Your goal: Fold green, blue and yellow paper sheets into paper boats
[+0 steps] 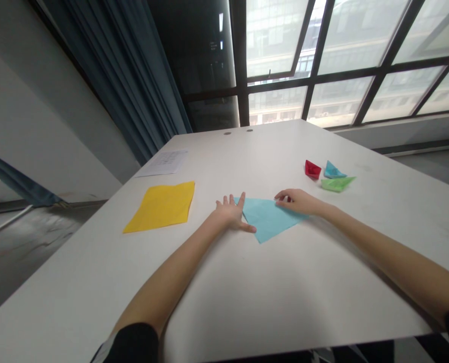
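Observation:
A light blue sheet of paper (267,217), folded into a triangle, lies flat near the middle of the white table (247,292). My left hand (232,214) rests flat with fingers spread on the sheet's left corner, its thumb lying along the fold. My right hand (296,200) presses with curled fingertips on the sheet's right upper edge. Neither hand lifts the paper off the table.
A yellow sheet (163,205) lies to the left, and a white printed page (164,162) sits behind it. Three small folded paper boats, red (312,169), blue (333,170) and green (337,183), stand to the right. Windows and a dark curtain back the table.

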`<state>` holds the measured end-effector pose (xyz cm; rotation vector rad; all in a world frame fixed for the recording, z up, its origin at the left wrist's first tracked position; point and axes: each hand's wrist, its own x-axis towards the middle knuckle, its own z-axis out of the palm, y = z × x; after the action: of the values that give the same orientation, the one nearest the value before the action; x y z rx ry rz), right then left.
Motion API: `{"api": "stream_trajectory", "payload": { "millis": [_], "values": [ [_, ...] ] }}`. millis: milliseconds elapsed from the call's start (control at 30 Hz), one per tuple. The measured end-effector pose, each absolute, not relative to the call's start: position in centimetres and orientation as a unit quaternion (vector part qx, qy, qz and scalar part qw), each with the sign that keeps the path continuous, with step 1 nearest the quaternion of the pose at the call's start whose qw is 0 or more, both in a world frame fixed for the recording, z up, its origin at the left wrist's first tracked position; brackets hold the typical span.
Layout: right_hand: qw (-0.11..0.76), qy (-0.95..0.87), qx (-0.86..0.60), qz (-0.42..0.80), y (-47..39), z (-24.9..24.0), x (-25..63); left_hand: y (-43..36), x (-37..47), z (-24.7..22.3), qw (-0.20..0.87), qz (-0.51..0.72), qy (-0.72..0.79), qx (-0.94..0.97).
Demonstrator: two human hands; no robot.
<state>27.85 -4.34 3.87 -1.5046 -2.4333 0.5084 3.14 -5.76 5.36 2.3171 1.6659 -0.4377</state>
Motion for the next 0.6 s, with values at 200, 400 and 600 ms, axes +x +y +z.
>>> {"api": "stream_trajectory", "payload": {
  "millis": [200, 400, 600],
  "values": [
    [0.121, -0.785, -0.479, 0.374, -4.7, 4.0, 27.6, -5.1, 2.5, 5.8, 0.169, -0.145, 0.489, 0.844],
    [0.148, -0.776, -0.506, 0.347, -4.9, 4.0, 26.9, -4.3, 2.8, 5.2, 0.165, -0.034, 0.516, 0.84],
    [0.118, -0.791, -0.548, 0.245, -6.0, 4.2, 25.5, -4.5, 3.0, 4.2, 0.143, -0.023, 0.561, 0.815]
  ]
}}
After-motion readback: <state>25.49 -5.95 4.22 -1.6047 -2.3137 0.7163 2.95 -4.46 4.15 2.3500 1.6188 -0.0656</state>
